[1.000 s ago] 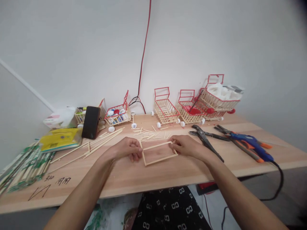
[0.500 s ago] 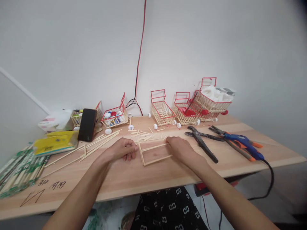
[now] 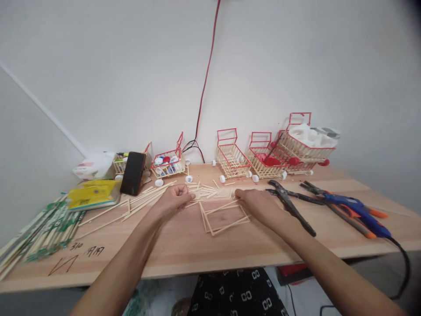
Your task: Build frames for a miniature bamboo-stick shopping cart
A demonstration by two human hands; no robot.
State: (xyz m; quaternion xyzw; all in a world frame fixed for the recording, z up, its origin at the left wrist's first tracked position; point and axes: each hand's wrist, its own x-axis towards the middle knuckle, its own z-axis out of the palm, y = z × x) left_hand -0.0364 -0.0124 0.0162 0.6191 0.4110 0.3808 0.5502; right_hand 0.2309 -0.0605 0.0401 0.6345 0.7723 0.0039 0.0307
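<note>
A rectangular frame of thin wooden sticks is in front of me on the table, with a second set of sticks slightly offset from it. My right hand is closed at the far right corner of the stick frame, its fingertips partly hidden behind the hand. Left of the frame, my left hand is closed in a pinch, with the thumb against the fingers; whatever is between them cannot be made out. Several short cut sticks lie just beyond and between both hands.
Small stick carts with red rims, one of them bare inside, line the wall. Cutters, pliers and a blue glue gun lie right. Left are a phone, a yellow packet, long sticks and bagged sticks.
The view has shifted, so everything sits further right. My left hand has moved slightly away from the frame's left side. More of the frame's right end shows beside my right hand.
</note>
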